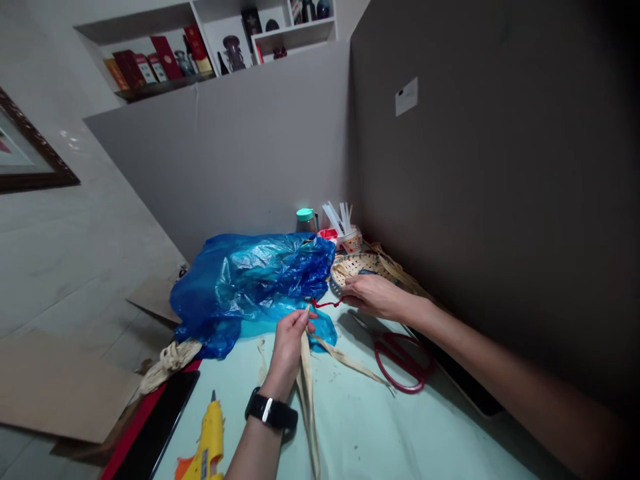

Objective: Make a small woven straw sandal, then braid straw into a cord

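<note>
My left hand (291, 333), with a black watch on its wrist, is closed around the top of a bundle of pale dried husk strips (306, 393) that hang down over the light green table (360, 427). A thin red thread (327, 305) runs from the top of the bundle to my right hand (373, 295), which pinches its other end. The right hand hovers by the near rim of a small woven basket (356, 265). Just behind both hands lies a crumpled blue plastic bag (250, 280).
Red-handled scissors (403, 363) lie right of the strips. A yellow glue gun (210, 440) and a black phone (157, 430) sit at the near left. A teal-capped jar (305, 220) and a cup of sticks (347, 233) stand by the grey partition walls (450, 167).
</note>
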`<state>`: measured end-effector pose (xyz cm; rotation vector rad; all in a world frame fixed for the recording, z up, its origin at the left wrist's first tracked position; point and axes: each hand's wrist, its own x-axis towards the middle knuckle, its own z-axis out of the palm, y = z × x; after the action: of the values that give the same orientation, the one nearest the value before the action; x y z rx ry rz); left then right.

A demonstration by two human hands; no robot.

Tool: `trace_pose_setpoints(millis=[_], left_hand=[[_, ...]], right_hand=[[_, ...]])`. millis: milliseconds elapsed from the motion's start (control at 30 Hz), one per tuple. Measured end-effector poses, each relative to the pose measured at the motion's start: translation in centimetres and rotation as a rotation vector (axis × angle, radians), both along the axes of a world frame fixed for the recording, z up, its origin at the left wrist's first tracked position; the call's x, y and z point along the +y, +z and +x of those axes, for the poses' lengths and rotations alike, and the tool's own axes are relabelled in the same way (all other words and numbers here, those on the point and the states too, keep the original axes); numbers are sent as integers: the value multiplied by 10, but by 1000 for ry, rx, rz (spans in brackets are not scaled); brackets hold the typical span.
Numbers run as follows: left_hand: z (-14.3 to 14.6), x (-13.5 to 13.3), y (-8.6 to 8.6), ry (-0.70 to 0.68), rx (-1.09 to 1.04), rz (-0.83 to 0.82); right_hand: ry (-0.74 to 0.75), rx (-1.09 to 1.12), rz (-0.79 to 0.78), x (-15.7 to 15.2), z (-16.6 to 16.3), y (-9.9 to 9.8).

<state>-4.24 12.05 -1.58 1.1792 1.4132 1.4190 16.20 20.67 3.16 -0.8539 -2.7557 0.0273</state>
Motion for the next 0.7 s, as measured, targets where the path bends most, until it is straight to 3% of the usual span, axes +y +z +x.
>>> trace_pose_setpoints(millis=[200, 467, 700], left_hand=[[12, 15, 15, -35, 144, 71], [23, 30, -6, -70, 341, 107], [26, 24, -9, -92, 371, 112]], right_hand=[[-98, 45, 42, -23, -8, 3], [-117, 49, 56, -35, -16, 0], [-58, 33, 61, -33, -26, 4]])
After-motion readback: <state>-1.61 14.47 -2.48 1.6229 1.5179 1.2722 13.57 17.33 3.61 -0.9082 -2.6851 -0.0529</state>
